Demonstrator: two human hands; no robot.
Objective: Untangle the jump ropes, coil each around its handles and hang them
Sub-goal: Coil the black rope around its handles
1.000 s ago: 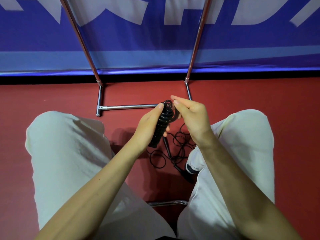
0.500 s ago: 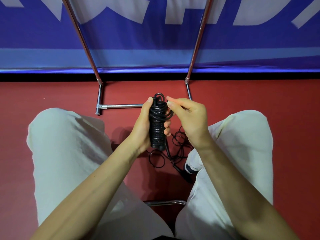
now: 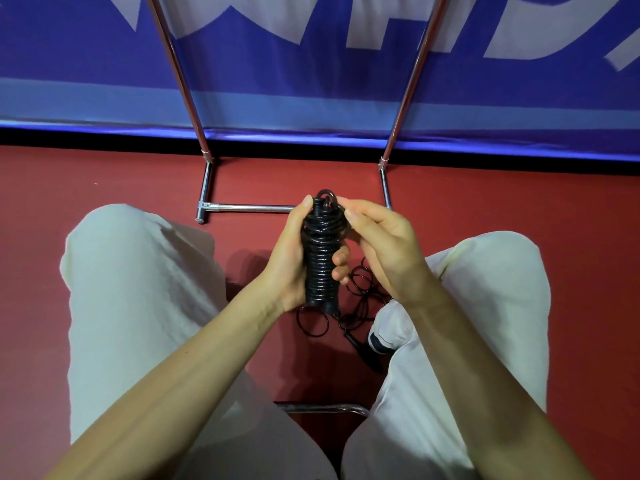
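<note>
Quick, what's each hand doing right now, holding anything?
Left hand: closed around the coiled jump rope, held upright.
Right hand: fingertips pinching the rope's end at the top of the coil.

hands (image 3: pixel 294 258): 2 | jump ropes (image 3: pixel 320 258): 2, possibly more | rack (image 3: pixel 207 188): 1

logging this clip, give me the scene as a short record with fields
left hand: gripping coiled black jump rope, held upright
right hand: fingertips at the bundle's top loop
loose black rope: tangled on red floor between the feet
metal rack: standing ahead, nothing visibly hung
stage: coil nearly finished, not yet hung
</note>
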